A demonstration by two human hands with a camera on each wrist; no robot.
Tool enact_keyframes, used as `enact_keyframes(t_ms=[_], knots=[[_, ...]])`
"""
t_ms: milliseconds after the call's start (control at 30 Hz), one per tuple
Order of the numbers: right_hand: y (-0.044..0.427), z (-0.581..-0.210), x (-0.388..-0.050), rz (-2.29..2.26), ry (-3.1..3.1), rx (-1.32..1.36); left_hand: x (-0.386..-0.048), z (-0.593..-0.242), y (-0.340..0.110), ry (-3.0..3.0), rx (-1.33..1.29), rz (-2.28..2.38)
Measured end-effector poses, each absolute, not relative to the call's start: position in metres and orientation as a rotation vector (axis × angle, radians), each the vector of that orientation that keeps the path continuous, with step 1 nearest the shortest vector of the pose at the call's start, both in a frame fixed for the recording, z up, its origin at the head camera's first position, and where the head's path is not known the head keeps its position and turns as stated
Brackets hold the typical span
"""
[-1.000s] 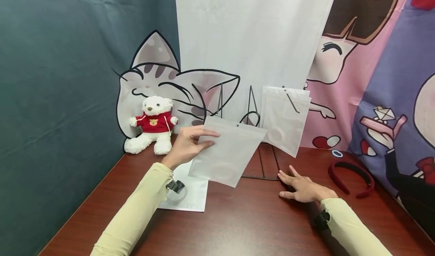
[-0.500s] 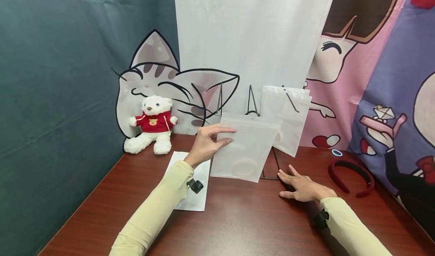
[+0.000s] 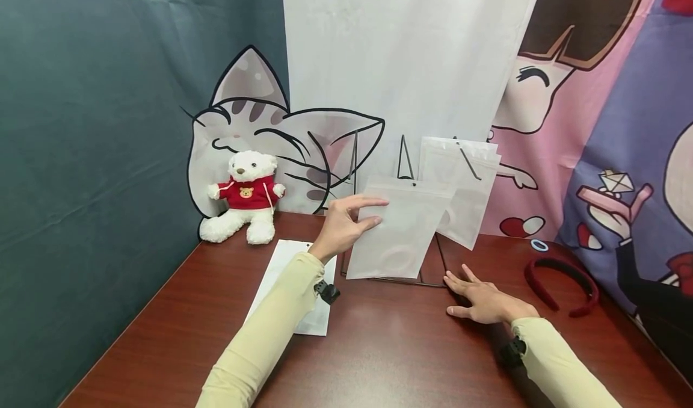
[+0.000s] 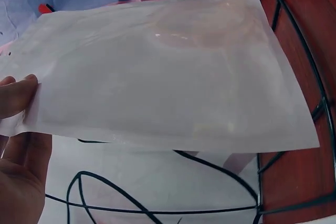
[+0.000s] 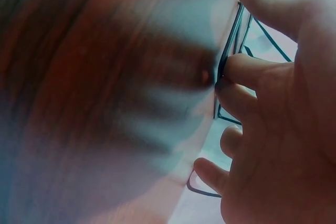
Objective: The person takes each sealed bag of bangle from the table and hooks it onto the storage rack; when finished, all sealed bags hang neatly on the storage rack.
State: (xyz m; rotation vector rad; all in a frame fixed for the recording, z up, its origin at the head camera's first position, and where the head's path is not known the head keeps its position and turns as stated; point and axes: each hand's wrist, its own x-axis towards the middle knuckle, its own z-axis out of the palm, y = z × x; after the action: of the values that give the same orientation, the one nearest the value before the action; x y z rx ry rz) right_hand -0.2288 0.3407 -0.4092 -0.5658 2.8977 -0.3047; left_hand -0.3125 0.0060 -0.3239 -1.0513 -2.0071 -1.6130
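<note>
My left hand (image 3: pixel 346 224) pinches the left edge of a frosted white zip bag (image 3: pixel 403 230) between thumb and fingers. A pale ring shape shows through the bag's lower part. The bag hangs in front of a black wire display rack (image 3: pixel 441 254), its top edge close to the middle hook (image 3: pixel 403 155). I cannot tell whether the hook passes through the bag's hole. In the left wrist view, the bag (image 4: pixel 157 77) covers much of the rack. My right hand (image 3: pixel 484 299) rests on the table with fingers spread, its fingertips touching the rack's base wire.
Several similar bags (image 3: pixel 471 209) hang on the rack's right hook. Another white bag (image 3: pixel 276 275) lies on the brown table (image 3: pixel 390 342), partly behind my left arm. A white teddy bear (image 3: pixel 249 197) sits back left. A dark red headband (image 3: pixel 563 281) and small blue ring (image 3: pixel 539 245) lie right.
My left hand has carried the bag rightward and slightly up, from the rack's left side to before the middle hook. The bag has swung more upright. The right hand stays at the base.
</note>
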Motion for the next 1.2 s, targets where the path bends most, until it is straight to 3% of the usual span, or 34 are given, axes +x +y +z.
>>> enact_keyframes(t_ms=[600, 1200], knots=[[0.337, -0.410, -0.228, -0.268, 2.910, -0.553, -0.317, -0.323, 0.014, -2.014, -1.020, -1.648], [0.337, -0.407, -0.229, -0.278, 2.896, -0.545, -0.356, -0.311, 0.032, -2.131, -0.839, -1.621]])
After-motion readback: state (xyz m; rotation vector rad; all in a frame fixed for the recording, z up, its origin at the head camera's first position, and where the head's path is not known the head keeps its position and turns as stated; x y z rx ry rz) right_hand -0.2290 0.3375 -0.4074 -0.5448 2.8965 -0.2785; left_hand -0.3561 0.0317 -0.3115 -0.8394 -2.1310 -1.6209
